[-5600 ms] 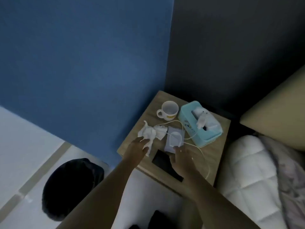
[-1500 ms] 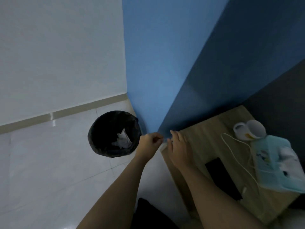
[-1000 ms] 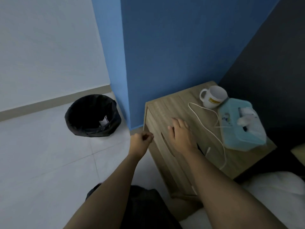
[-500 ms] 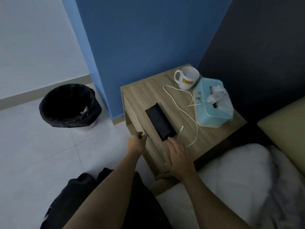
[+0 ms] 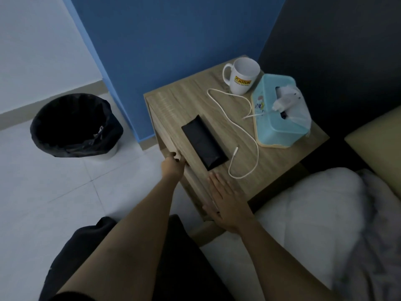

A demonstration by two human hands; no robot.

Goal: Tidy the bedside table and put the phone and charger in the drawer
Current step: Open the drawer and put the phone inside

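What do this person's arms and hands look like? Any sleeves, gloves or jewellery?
Both arms are bare from the bottom of the picture to the fingertips: no sleeves show. The left hand and the right hand wear no gloves, and no ring, watch or bracelet can be seen. The light is dim, so small marks would be hard to tell.

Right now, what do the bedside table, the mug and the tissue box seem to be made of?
Bedside table: wood or wood-look laminate, matte, with visible grain lines. Mug: probably glazed ceramic, white, smooth, printed logo. Tissue box: likely plastic, pale blue, smooth with rounded moulded corners.
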